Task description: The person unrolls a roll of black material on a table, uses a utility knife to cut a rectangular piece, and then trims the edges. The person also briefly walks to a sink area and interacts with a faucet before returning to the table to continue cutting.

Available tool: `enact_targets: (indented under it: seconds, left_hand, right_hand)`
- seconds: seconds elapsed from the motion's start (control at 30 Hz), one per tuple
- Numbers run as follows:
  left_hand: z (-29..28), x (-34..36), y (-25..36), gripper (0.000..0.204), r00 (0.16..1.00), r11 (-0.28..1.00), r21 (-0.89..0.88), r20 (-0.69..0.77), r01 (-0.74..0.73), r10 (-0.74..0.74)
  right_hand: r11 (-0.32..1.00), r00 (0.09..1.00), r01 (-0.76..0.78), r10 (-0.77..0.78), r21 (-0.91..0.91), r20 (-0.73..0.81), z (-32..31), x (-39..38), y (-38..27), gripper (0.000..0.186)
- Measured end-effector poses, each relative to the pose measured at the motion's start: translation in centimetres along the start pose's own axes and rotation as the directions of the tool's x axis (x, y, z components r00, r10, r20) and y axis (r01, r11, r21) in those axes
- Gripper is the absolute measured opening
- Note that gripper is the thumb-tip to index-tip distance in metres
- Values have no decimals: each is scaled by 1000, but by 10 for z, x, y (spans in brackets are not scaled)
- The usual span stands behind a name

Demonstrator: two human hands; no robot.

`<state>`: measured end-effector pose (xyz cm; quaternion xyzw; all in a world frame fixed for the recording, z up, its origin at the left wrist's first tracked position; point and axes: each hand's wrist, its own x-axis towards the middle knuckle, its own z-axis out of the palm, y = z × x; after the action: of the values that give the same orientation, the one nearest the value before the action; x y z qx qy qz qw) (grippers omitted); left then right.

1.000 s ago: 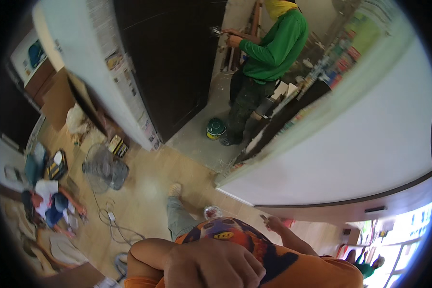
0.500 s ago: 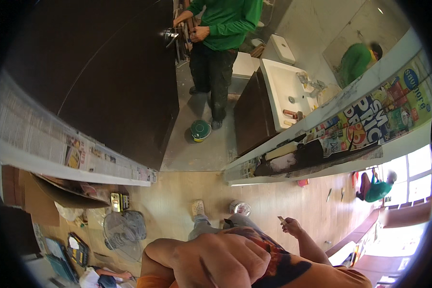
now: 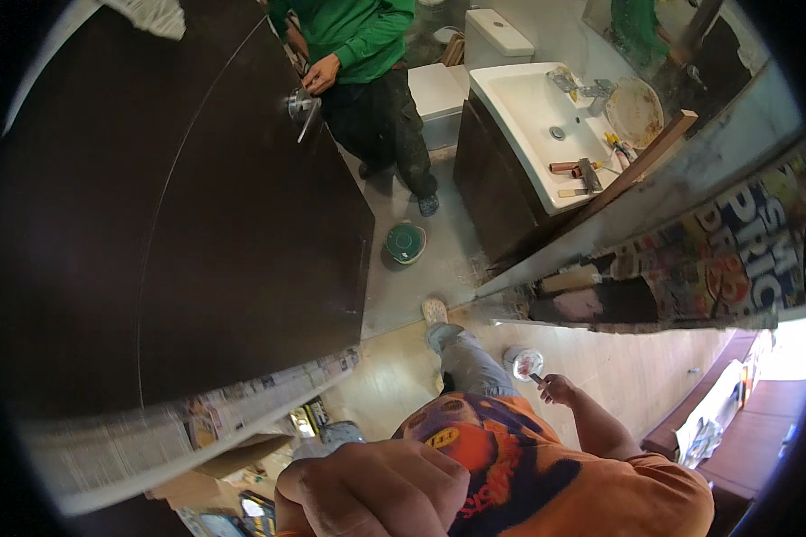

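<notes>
My left hand (image 3: 376, 488) is large and close to the camera at the bottom, in front of my orange shirt, with curled fingers; whatever it may hold is hidden. My right hand (image 3: 557, 388), lower right, grips a small, thin flat tool (image 3: 537, 379). Just beyond that tool a round tin (image 3: 522, 362) with pale, red-smeared contents sits on the wooden floor. My foot (image 3: 434, 311) is at the threshold of a bathroom. A co-worker (image 3: 363, 49) in green stands inside by the dark door (image 3: 197, 242), a hand (image 3: 322, 73) at its silver handle (image 3: 300, 112).
A green-lidded bucket (image 3: 406, 242) stands on the bathroom floor. A white sink (image 3: 533, 116) on a dark cabinet holds copper-coloured pieces and tools, with a toilet (image 3: 430, 89) behind. The right frame (image 3: 690, 277) is covered in paper. Cardboard (image 3: 224, 461) lies lower left.
I have turned and stepped up to the doorway, one foot now at the threshold. The dark door and sink appear nearer. The co-worker's hand stays at the handle.
</notes>
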<state>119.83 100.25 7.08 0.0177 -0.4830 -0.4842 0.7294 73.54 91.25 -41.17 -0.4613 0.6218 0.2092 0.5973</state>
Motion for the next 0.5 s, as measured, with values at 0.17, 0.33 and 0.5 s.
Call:
enact_targets:
  seconds: [0.17,0.33,0.5]
  left_hand:
    - [-71,46,7,11,988,994,97,154,-43,27]
    - [-128,90,31,13,988,957,290,138,22,-65]
    - [-191,144,37,15,971,976,203,203,85,-127]
  right_hand:
    - [992,993,22,-7,-127,115,13,52,-61,30]
    - [946,978,69,-1,-317,209,28,106,-82,33]
    - [861,951,288,-209,-418,226,50,120,-106,26]
